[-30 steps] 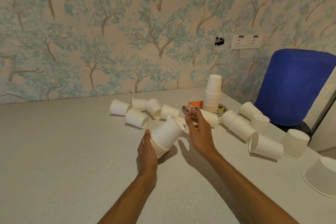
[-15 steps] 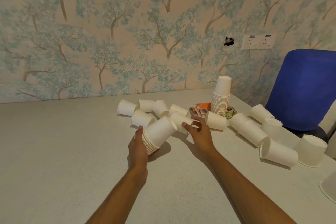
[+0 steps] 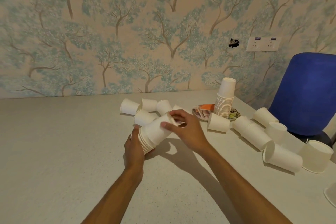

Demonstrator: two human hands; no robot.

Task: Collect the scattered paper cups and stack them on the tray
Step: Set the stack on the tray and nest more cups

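My left hand grips a tilted stack of white paper cups from below, rims toward me. My right hand holds the stack's upper end, fingers wrapped over the top cup. Behind my hands several loose white cups lie on their sides. A tall upright cup stack stands on a small patterned tray at the back right. More loose cups lie scattered right of the tray toward the table's edge.
The grey table meets a tree-patterned wall. A blue office chair stands at the right end. A wall socket sits above the tray. Another cup shows at the far right edge.
My right hand picked a loose cup from the pile and brought it left onto the top of the stack in my left hand. The view shifted slightly left.
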